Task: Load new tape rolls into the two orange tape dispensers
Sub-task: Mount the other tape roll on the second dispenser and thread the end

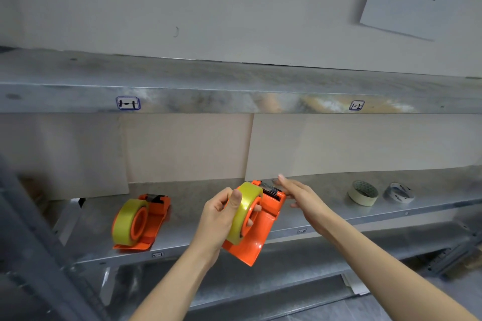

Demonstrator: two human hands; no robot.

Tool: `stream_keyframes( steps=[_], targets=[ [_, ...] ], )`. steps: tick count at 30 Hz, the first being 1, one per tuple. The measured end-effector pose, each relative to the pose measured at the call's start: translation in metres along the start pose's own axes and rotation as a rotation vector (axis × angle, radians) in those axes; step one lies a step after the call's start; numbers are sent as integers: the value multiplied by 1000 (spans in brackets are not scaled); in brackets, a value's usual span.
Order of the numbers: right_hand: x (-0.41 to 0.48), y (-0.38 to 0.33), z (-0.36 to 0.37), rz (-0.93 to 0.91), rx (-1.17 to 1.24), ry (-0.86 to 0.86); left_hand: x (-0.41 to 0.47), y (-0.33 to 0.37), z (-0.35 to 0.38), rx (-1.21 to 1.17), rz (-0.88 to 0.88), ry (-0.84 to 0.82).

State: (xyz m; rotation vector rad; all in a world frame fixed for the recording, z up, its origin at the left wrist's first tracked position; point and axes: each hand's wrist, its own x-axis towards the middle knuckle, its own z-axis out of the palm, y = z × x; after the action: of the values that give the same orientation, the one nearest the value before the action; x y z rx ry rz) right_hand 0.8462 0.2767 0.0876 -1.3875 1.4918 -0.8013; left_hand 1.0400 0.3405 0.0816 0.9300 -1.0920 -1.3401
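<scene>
Two orange dispensers show, and each one has a yellow roll on it. The first dispenser (156, 212) lies on the metal shelf (320, 206) at the left, with the first yellow roll (127, 224) on its wheel. Its base sits very near the shelf's front edge.

We hold the second dispenser (266, 224) up in the air, tilted, over that front edge. Our left grip (221, 214) curls round the second yellow roll (246, 212), thumb on its outer face. Our right grip (300, 195) is spread, fingers straight, at the dispenser's far end; we cannot tell if it touches.

Two more rolls lie at the right, just beside each other: one cream roll (363, 193) and one white roll (398, 192). Bare shelf lies between them and our hands, and between the two dispensers. One upper shelf (234, 86) hangs well above.
</scene>
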Motion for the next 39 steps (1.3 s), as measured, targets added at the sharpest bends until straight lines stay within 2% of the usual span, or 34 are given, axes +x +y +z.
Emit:
stream_keyframes(
  steps=[11,24,29,35,39],
  targets=[
    [30,14,30,100,-72,-117,25,-15,-8,43,-163,73],
    [104,28,106,242,-37,-241,53,-43,-59,139,-171,273],
    [126,30,136,226,-8,-187,64,-51,-80,249,-180,334],
    [143,39,153,190,-262,-125,78,-58,-80,322,-191,408],
    [159,39,153,228,-377,-180,92,-61,-77,352,-237,483]
  ],
)
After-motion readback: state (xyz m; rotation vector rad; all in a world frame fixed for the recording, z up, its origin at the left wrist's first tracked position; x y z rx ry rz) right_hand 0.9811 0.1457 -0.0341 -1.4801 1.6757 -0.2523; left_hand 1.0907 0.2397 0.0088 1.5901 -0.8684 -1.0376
